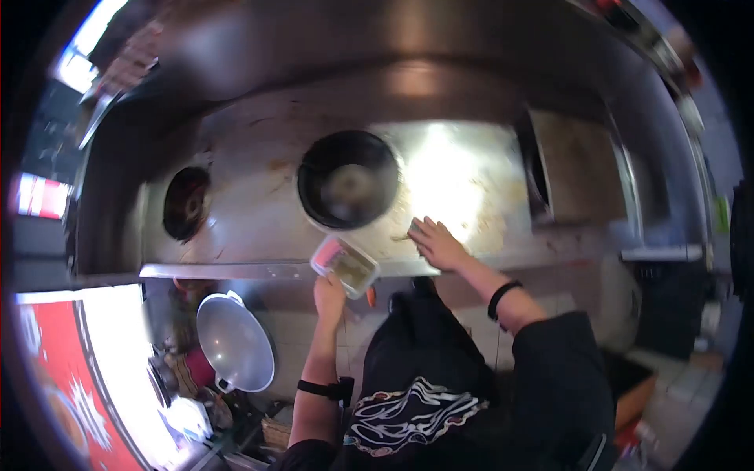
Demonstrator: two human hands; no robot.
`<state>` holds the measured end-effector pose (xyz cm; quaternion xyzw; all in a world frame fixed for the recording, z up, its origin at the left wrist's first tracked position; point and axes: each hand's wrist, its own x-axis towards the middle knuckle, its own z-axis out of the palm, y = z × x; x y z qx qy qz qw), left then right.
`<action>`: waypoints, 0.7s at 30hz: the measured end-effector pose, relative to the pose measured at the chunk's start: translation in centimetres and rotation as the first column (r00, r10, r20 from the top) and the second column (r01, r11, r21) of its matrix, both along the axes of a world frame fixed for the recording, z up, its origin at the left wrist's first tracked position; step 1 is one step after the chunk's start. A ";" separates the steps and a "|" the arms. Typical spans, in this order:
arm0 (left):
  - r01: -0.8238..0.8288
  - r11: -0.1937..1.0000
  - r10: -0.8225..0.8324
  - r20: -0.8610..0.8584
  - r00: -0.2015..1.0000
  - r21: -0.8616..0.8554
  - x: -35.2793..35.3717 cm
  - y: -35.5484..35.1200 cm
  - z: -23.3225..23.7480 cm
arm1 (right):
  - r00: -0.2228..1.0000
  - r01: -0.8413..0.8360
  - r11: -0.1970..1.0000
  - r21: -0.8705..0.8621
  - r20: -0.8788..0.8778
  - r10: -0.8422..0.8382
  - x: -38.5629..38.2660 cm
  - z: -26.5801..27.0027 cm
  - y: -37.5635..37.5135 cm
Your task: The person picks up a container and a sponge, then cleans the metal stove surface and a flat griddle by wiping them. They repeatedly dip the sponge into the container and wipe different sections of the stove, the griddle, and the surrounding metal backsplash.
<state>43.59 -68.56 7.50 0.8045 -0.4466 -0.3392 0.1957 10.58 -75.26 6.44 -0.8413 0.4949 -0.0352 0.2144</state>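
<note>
A rectangular clear plastic container [357, 269] with something pink and some yellowish-green content is gripped by my left hand [331, 297] at the counter's front edge. To the right, my right hand [437, 243] presses a small greyish item [414, 227] on the steel counter [255, 169]; its fingers are closed round it, and what it is cannot be made out. Behind and between the hands is a round dark burner opening [348, 180] in the counter.
A smaller round opening [186, 203] lies at the counter's left. At the right stands a box-like metal unit [577, 165]. Below the counter on the left is a large two-handled metal pan [235, 342]. A wooden-sided box [635, 399] sits at the lower right.
</note>
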 end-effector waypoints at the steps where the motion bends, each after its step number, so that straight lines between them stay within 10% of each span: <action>1: 0.036 0.999 -0.036 0.002 0.999 -0.002 0.2 -0.1 0.3 | 0.998 0.037 0.999 0.037 0.040 -0.038 -3.1 -0.4 0.4; 4: 0.113 0.994 -0.113 0.009 0.994 0.014 1.3 -0.7 -1.2 | 0.893 0.447 0.892 -0.069 -0.022 -0.449 -11.0 0.6 2.5; 6: 0.057 0.997 -0.056 -0.024 0.998 0.050 0.7 -1.3 0.2 | 0.599 0.782 0.605 -0.152 -0.084 -0.796 -13.0 -1.5 3.9; 9: 0.140 0.990 -0.139 0.053 0.989 -0.017 1.8 -1.4 -2.6 | 0.316 0.885 0.337 -0.320 -0.118 -0.942 -8.7 -5.3 3.7; 10: 0.122 0.992 -0.121 0.037 0.992 -0.020 1.7 -1.6 -2.4 | 0.487 0.808 0.573 -0.140 -0.389 -0.782 -6.1 -4.8 3.0; 13: 0.082 0.997 -0.083 -0.013 0.997 -0.014 0.0 -2.2 -0.1 | 0.792 0.610 0.792 0.008 -0.024 -0.610 3.5 -3.5 1.3; 14: 0.049 0.999 -0.049 -0.043 0.998 0.010 -0.6 -2.1 1.2 | 0.944 0.317 0.931 -0.180 -0.032 -0.328 5.3 -4.0 2.7; 18: 0.054 0.999 -0.054 -0.106 0.993 0.000 -2.1 -1.8 3.8 | 0.961 0.173 0.950 -0.259 0.258 -0.104 1.9 -3.4 5.1; 20: 0.067 0.997 -0.063 -0.087 0.994 0.041 -1.2 -1.8 2.6 | 0.999 0.037 0.956 -0.292 -0.010 -0.042 -4.9 -2.3 6.1; 21: 0.045 0.998 -0.039 -0.115 0.993 0.047 -1.7 -1.5 3.4 | 0.953 0.296 0.916 -0.272 0.150 -0.263 -8.2 -2.0 7.3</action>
